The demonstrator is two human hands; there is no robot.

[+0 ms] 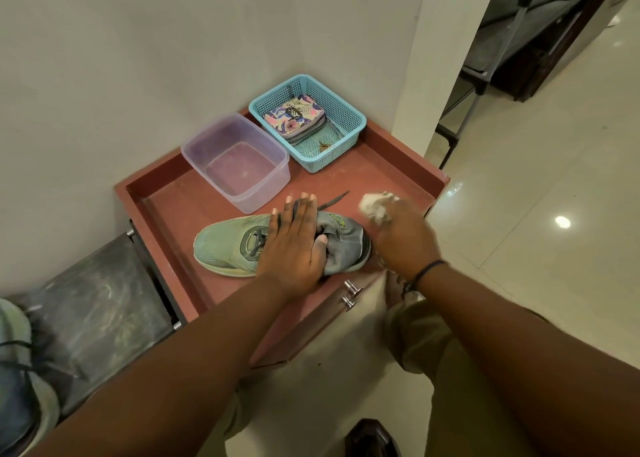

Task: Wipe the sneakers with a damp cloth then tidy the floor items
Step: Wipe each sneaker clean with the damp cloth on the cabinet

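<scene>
A grey-green sneaker (228, 245) lies on its sole on the red-brown cabinet top (381, 176), toe pointing left. My left hand (294, 242) lies over its laces and tongue, fingers straight, thumb tucked into the shoe opening. My right hand (398, 235) is beside the heel, blurred, and grips a small white cloth (372, 205) that sticks out past the fingers. A second sneaker (17, 370) of the same kind sits at the far lower left on a dark shelf.
A clear plastic tub (235, 166) holding a little water stands behind the sneaker. A blue mesh basket (308, 121) with a floral pouch (294, 117) stands in the corner. A dark rack (485, 76) stands at right on pale floor tiles.
</scene>
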